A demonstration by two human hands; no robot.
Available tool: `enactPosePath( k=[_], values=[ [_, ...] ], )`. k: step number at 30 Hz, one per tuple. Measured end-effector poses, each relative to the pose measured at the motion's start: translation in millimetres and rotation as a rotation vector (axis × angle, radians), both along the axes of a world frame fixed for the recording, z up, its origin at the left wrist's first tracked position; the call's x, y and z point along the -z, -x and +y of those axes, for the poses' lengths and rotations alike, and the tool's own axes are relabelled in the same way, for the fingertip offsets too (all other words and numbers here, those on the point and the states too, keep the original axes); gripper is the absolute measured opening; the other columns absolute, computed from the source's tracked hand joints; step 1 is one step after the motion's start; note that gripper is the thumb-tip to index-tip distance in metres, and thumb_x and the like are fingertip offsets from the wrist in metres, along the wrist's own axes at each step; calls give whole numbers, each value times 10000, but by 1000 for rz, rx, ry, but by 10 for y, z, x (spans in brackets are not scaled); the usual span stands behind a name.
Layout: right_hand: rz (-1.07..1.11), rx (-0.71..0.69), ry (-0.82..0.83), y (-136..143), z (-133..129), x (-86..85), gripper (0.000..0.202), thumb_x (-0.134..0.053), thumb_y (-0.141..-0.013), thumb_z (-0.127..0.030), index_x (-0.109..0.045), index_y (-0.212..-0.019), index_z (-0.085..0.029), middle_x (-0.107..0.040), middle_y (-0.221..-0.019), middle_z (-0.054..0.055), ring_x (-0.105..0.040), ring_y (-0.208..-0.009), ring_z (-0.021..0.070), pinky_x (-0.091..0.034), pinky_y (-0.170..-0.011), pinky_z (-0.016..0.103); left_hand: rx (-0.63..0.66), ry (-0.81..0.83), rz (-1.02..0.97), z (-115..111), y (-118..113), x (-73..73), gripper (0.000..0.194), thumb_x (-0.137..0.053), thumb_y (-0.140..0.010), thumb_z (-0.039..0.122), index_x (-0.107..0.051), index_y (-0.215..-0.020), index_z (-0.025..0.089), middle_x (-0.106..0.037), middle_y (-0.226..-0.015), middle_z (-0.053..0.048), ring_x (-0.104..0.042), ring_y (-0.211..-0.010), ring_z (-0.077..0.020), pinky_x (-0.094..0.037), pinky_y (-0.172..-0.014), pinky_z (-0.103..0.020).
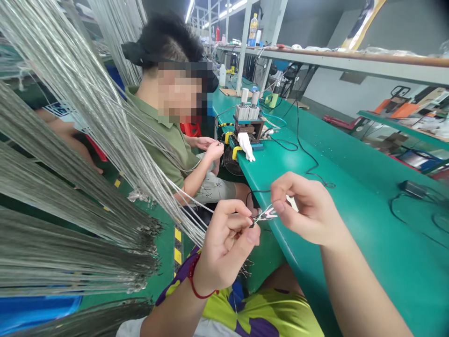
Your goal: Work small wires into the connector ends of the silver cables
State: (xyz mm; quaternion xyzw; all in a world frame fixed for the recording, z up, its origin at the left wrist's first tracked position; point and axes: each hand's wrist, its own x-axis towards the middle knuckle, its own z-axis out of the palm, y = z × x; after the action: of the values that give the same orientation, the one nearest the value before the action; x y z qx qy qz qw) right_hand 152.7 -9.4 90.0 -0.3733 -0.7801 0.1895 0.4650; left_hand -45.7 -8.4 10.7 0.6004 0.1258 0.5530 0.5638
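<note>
In front of my lap, my left hand (226, 250) pinches the dark end of a cable between thumb and fingers. Several thin coloured wires (260, 214) fan out from that end toward the right. My right hand (308, 210), over the edge of the green bench, has thumb and forefinger pinched on the tip of one thin wire. The exact spot between those fingertips is too small to make out. A red cord bracelet (192, 274) circles my left wrist.
Long bundles of grey cables (105, 107) hang along the left. A co-worker (157, 126) sits ahead, both hands together on something small. On the green bench (351, 224) stand a small press (249, 124) with a white cloth (246, 146), black cords and a black adapter (414, 189).
</note>
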Motion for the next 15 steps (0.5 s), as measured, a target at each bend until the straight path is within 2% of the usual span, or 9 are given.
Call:
enactPosePath(
  k=[4,8,11,15],
  values=[
    [206,-139,116,2,50,54,63,-686,-982,-183,-684,-942,-232,-620,-752,-31,-507,-625,114,-398,-566,246,-17,-31,-50,3,-5,1,152,-579,-1117,210,-511,-1229,287,-657,-816,27,-572,-680,-97,-437,-621,-184],
    [349,-260,317,27,137,134,64,-773,-976,-292,-774,-969,-228,-683,-799,0,-569,-659,128,-431,-585,259,-67,-50,-62,21,-26,-23,160,-567,-1122,193,-497,-1229,289,-700,-832,23,-613,-704,-94,-468,-636,-165],
    [338,-287,469,95,189,204,76,-812,-947,-277,-791,-994,-221,-695,-805,12,-600,-675,142,-458,-615,276,-154,-69,-26,32,-42,-35,191,-592,-1103,158,-510,-1219,286,-728,-853,28,-658,-735,-93,-523,-706,-173],
    [406,-274,532,195,200,261,79,-845,-907,-275,-802,-905,-209,-680,-782,15,-571,-671,143,-450,-611,273,-285,-55,45,29,-54,-36,202,-628,-1080,157,-525,-1205,278,-736,-860,36,-662,-686,-90,-525,-670,-175]
  ],
)
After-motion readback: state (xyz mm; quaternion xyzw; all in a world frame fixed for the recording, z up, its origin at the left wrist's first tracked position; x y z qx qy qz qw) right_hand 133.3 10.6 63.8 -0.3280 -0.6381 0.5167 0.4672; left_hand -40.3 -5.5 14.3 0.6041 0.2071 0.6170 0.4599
